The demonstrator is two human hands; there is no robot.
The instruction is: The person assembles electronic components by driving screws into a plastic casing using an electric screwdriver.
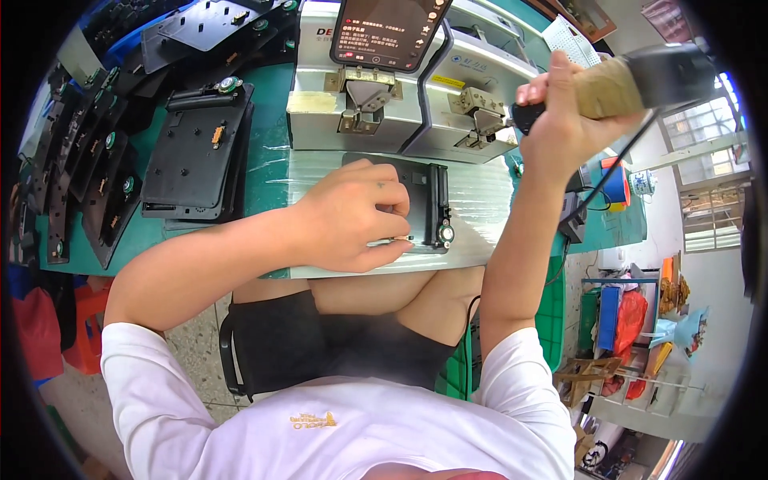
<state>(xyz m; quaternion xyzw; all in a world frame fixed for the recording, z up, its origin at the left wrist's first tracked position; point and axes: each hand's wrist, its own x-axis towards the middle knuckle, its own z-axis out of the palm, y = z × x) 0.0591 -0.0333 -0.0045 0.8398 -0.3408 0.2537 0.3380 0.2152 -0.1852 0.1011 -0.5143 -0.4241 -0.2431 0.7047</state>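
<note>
A flat black plastic panel (418, 178) lies in front of me, with a dark bar along its right side and a small round green-rimmed part (446, 234) at its near right corner. My left hand (352, 216) rests over the panel, its fingertips closed on a small connector-like piece (404, 238) near the panel's front edge. Raised at the upper right, my right hand (560, 120) is wrapped round a corded hand tool (610, 88) with a tan-taped body and dark ends. The tool is away from the panel, and its exact kind is unclear.
Stacked black panels (196, 152) stand to the left, with several more leaning at the far left. Two grey metal machines (360, 132) border the work area behind, a phone (388, 32) propped on one. The tool's black cable (612, 172) hangs at the right, beside a green crate (552, 312).
</note>
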